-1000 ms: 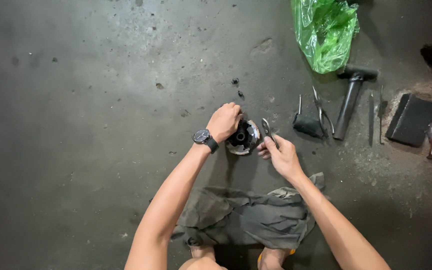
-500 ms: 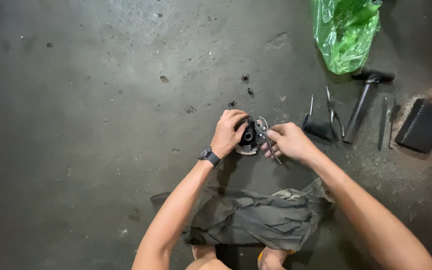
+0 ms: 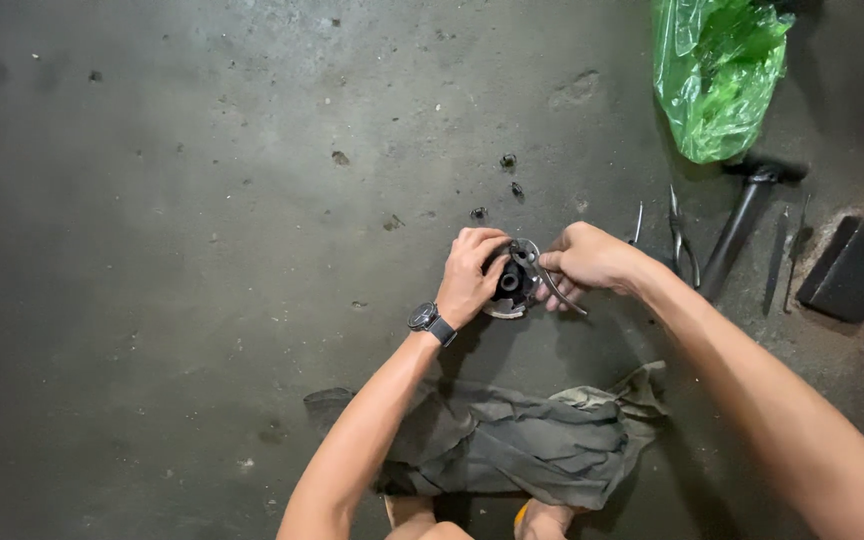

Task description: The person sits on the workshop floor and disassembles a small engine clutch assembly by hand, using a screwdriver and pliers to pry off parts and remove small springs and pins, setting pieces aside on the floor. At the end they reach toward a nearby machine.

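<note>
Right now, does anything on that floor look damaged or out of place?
Yes. The concrete floor is chipped, with a broken hollow beside the black block at right. A few small dark bits lie loose beyond the round metal part held in the left hand.

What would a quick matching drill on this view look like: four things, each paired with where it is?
Things:
1. round metal part
2. pliers
3. green plastic bag
4. hammer

Places:
A. top right of the floor
B. in the right hand
C. lying just below the bag
D. steadied by the left hand

Pairs: 1-D, 2-B, 3-A, 4-C
</note>
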